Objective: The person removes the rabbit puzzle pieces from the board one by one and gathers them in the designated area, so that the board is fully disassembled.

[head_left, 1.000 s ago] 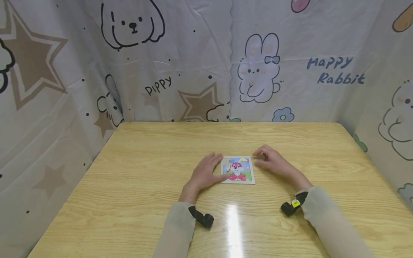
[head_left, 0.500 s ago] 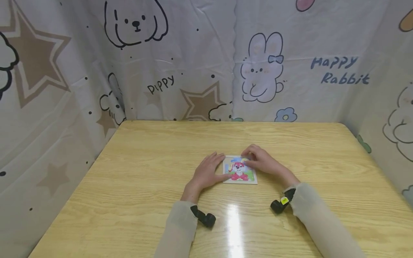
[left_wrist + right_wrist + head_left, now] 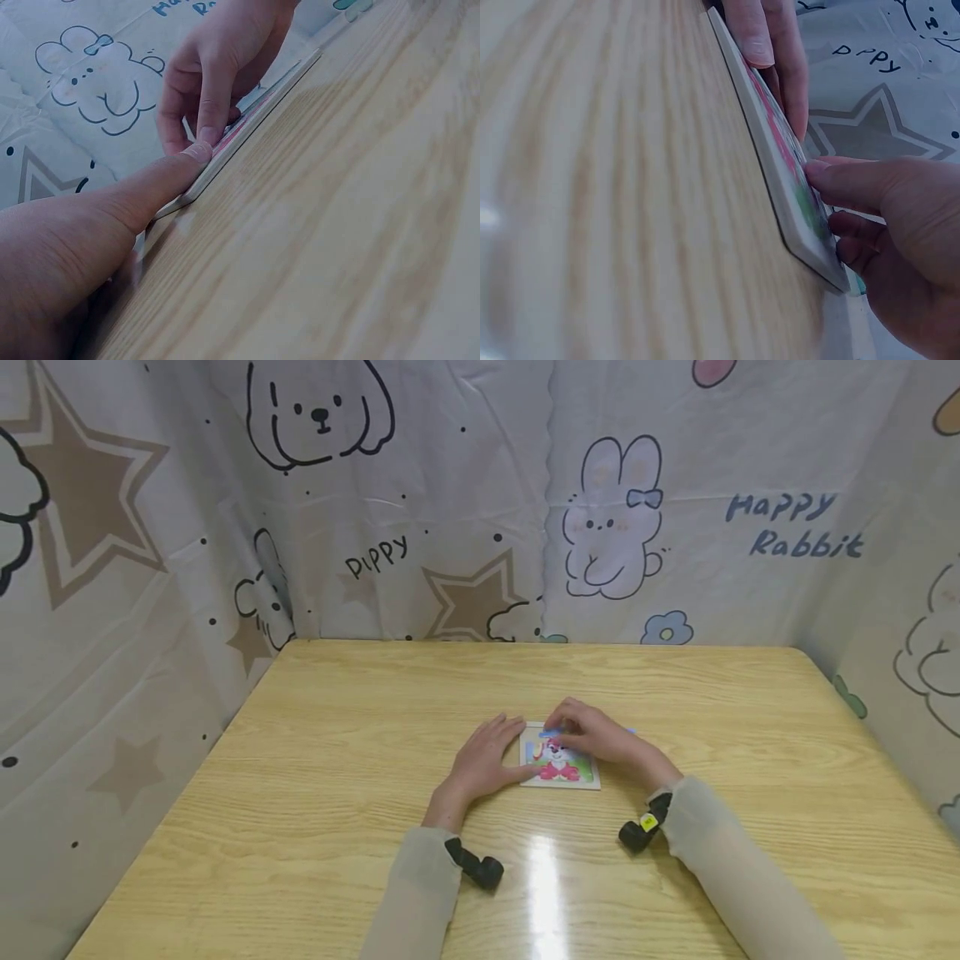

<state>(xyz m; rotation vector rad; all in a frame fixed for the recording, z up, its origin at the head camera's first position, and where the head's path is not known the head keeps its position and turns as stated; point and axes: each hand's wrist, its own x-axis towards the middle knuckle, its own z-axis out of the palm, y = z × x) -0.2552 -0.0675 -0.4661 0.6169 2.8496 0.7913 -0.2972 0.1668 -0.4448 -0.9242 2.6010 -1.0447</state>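
Note:
A small square picture puzzle (image 3: 558, 770) with a pale frame lies on the table, showing a red-and-white rabbit. Bare tan backing (image 3: 532, 734) shows at its upper left. My left hand (image 3: 483, 758) rests along the left side, fingers straight at the far corner and thumb laid over the near left part. The right hand (image 3: 596, 733) reaches over the far right part, thumb and curled fingers pinching at a blue puzzle piece (image 3: 551, 733), largely hidden by the fingertips. In the right wrist view, the right thumb (image 3: 847, 180) meets the picture's surface. A blue bit (image 3: 631, 730) shows past the right hand.
The wood-grain table (image 3: 360, 735) reaches back to a cartoon-printed curtain (image 3: 480, 510), which also hangs at both sides. Each wrist carries a black strapped camera (image 3: 483, 872). Light glares off the near tabletop.
The right hand has moved left from beside the puzzle's right edge onto its far part, now covering the yellow ear. A blue bit has appeared behind it. The left hand stays on the puzzle.

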